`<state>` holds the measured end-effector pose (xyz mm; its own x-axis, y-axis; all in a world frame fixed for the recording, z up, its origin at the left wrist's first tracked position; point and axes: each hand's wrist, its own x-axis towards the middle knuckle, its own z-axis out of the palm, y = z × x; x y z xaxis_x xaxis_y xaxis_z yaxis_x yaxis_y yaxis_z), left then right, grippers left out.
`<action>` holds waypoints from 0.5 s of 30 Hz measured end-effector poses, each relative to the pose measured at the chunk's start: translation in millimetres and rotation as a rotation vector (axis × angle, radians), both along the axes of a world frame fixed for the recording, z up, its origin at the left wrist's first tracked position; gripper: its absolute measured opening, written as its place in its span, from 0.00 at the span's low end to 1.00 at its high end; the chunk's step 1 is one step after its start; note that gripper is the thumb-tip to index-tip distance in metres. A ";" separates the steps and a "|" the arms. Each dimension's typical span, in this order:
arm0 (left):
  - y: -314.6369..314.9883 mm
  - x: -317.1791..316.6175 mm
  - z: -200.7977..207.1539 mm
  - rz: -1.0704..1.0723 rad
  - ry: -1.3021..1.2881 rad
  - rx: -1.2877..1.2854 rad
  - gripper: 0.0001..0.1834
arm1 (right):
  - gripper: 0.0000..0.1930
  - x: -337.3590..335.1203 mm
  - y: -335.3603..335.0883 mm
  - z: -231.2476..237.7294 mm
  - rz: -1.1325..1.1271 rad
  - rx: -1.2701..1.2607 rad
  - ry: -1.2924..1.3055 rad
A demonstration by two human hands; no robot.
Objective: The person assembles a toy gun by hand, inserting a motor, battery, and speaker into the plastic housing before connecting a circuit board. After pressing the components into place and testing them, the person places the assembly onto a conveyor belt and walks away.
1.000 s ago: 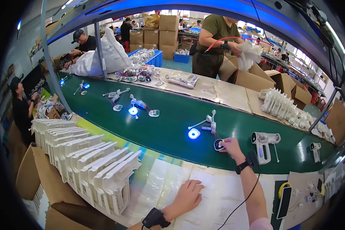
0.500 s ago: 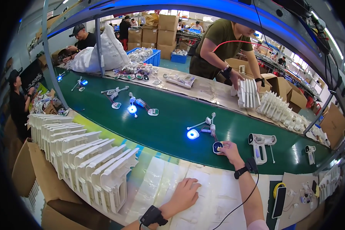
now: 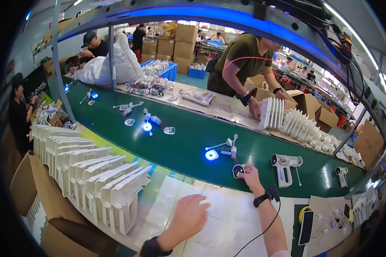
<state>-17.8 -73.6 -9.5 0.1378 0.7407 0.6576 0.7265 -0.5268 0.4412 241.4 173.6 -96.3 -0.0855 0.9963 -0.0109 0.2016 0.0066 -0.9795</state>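
My right hand (image 3: 251, 177) reaches onto the green conveyor belt (image 3: 182, 152), its fingers closed on the edge of a small rounded circuit board (image 3: 237, 171) with a dark face and pale rim. Wires join the board to a white assembly (image 3: 230, 143) with thin arms. A round lamp (image 3: 211, 154) on that assembly glows blue. My left hand (image 3: 191, 215) is slightly blurred above the white-covered work surface (image 3: 218, 222), fingers apart and holding nothing. To the right of my right hand, a white handled housing (image 3: 286, 168) lies on the belt.
White plastic shells (image 3: 103, 180) stand in a long row at left, beside an open cardboard box (image 3: 51, 192). More wired parts with a lit blue lamp (image 3: 147, 127) lie farther along the belt. Across it, a person (image 3: 248, 64) handles white shells (image 3: 272, 113). A phone (image 3: 305, 228) lies at right.
My left hand has lifted off the work surface and shifted left. My right hand stays at the circuit board. The person opposite has lowered the white shells onto the far ledge.
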 end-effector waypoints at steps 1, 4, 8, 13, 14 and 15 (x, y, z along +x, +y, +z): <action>-16.4 -15.7 16.4 0.068 -0.053 0.123 0.16 | 0.29 -5.7 -3.9 1.2 -0.032 -0.007 0.005; -57.6 -54.2 62.4 0.498 -0.038 0.269 0.14 | 0.29 23.0 2.1 -14.8 -0.022 0.076 0.075; -85.1 -105.9 74.8 0.882 0.281 0.091 0.21 | 0.20 16.6 -7.2 10.1 -0.124 0.105 0.114; -89.4 -113.4 78.7 0.748 0.467 0.070 0.18 | 0.12 54.1 -3.6 33.3 -0.100 0.038 0.102; -95.7 -110.2 83.5 0.744 0.582 0.204 0.16 | 0.11 56.3 -10.0 48.0 -0.099 0.040 0.083; -102.1 -109.0 86.0 0.754 0.586 0.212 0.16 | 0.11 60.6 -16.3 61.1 -0.064 0.019 0.020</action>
